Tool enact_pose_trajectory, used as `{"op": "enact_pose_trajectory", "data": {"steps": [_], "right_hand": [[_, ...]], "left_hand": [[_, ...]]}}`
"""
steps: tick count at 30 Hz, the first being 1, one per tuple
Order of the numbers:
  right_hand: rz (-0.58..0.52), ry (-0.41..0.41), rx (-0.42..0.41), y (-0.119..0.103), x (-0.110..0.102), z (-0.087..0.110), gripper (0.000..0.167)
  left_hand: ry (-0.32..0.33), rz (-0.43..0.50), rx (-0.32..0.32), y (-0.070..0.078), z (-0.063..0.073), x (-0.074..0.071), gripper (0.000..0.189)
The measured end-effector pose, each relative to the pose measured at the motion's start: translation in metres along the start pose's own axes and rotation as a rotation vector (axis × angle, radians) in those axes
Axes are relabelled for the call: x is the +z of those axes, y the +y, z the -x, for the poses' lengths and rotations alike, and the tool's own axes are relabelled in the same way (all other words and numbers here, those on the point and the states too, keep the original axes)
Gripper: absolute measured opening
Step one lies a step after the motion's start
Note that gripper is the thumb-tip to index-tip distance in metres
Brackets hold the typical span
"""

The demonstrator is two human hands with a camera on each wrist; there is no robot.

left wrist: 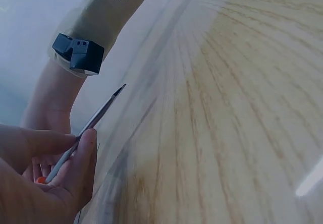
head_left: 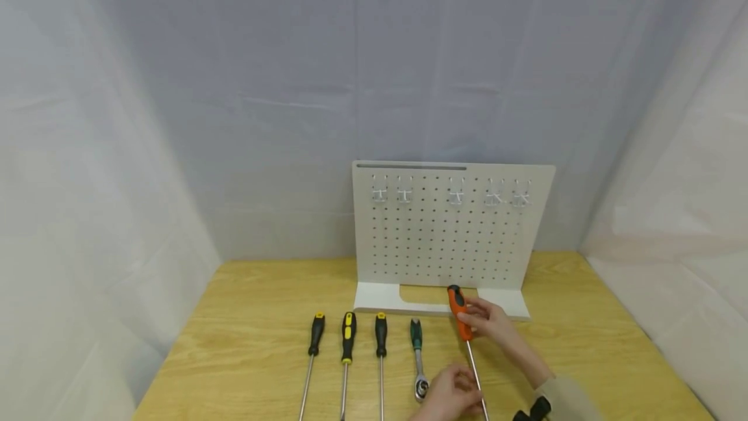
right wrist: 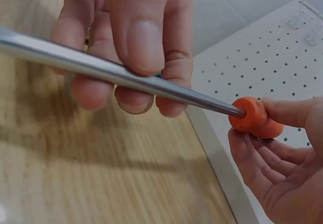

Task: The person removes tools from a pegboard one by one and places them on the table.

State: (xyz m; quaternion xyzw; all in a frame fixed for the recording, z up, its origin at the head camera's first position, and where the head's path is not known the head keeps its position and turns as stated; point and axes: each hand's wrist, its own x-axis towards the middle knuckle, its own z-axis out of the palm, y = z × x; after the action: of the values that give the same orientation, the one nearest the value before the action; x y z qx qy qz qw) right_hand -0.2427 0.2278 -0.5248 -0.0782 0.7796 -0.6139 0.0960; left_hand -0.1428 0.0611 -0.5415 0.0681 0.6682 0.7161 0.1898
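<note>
Both hands hold one screwdriver with an orange and black handle (head_left: 458, 309) and a long metal shaft (right wrist: 113, 73). My right hand (head_left: 489, 322) grips the handle between thumb and fingers, as the right wrist view shows from the shaft side. Lower down, my left hand (head_left: 451, 392) pinches the shaft between thumb and fingers. The shaft's tip (left wrist: 119, 89) points past the left thumb in the left wrist view. Left of the hands lies a ratchet wrench (head_left: 417, 356) with a green and black handle, its head close beside the left hand.
Three black-and-yellow screwdrivers, a left one (head_left: 316, 333), a middle one (head_left: 348, 336) and a right one (head_left: 381, 335), lie in a row on the wooden table (head_left: 251, 343). Behind stands a white pegboard (head_left: 444, 245) with several clear hooks (head_left: 456, 195) along its top.
</note>
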Motion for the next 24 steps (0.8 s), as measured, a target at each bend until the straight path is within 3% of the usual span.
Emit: {"op": "enact_pose_trajectory", "data": {"steps": [5,10,17,24], "right_hand": [[0.044,0.001,0.027,0.007,0.004,0.005,0.062],[0.111,-0.02,0.011,0.015,0.007,0.007,0.057],[0.052,-0.053,0.021,0.02,0.012,0.011,0.061],[0.024,-0.089,0.04,0.023,0.014,0.014,0.063]], "left_hand": [[-0.026,-0.035,-0.058,-0.001,0.003,-0.002,0.025],[-0.038,-0.182,-0.067,-0.003,0.006,-0.007,0.022],[-0.063,-0.253,-0.043,-0.003,0.009,-0.01,0.029],[-0.054,-0.347,-0.082,0.001,0.01,-0.008,0.028]]}}
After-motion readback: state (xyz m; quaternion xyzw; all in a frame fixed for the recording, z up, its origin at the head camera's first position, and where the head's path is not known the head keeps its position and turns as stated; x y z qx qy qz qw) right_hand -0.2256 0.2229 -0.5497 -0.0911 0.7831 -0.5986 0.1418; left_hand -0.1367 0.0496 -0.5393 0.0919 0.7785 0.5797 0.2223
